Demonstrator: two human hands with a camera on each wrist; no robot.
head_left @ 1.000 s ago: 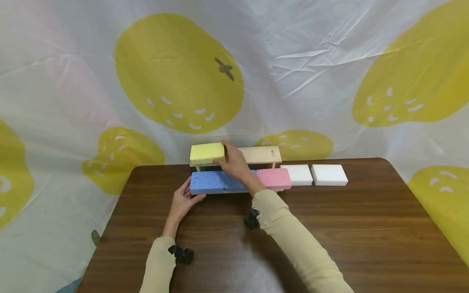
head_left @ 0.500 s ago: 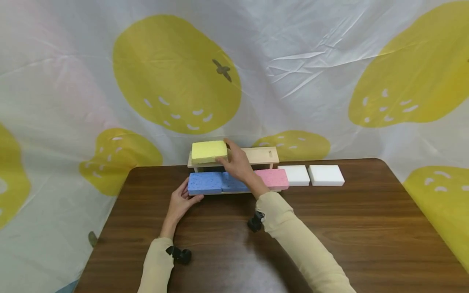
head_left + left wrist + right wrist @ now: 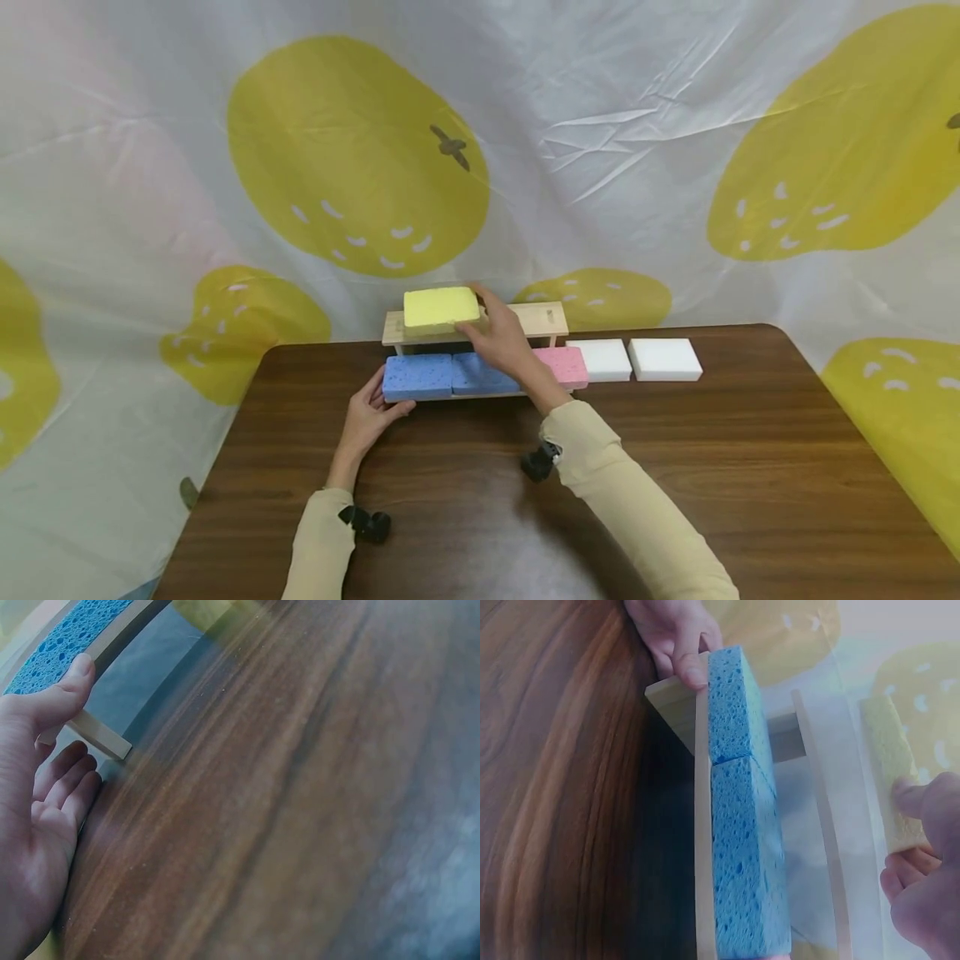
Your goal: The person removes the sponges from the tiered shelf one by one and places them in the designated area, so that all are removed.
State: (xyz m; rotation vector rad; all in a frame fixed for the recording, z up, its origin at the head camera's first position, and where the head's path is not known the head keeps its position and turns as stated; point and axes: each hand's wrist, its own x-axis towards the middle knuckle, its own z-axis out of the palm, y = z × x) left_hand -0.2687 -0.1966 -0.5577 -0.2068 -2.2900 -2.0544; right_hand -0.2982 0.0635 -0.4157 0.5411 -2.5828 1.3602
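My right hand [image 3: 504, 335] pinches a yellow sponge [image 3: 441, 308] by its right end, thumb in front and fingers behind. The sponge is over the left half of the upper tier of a two-step wooden rack [image 3: 542, 318]; in the right wrist view a gap shows between the sponge [image 3: 889, 754] and the rear board [image 3: 826, 825]. At the rack's lower left end, my left hand [image 3: 367, 421] grips the board, its thumb on the front edge beside a blue sponge [image 3: 67, 645]. Two blue sponges [image 3: 417, 377] and a pink sponge [image 3: 566, 368] fill the lower tier.
Two white sponge blocks [image 3: 664, 360] lie on the brown wooden table [image 3: 750, 467] to the right of the rack. Close behind the rack hangs a pale cloth [image 3: 570, 208] printed with large yellow fruit.
The yellow sponge has moved to the right along the upper tier, carried by my right hand. My left hand keeps its hold on the rack; the head view has shifted slightly.
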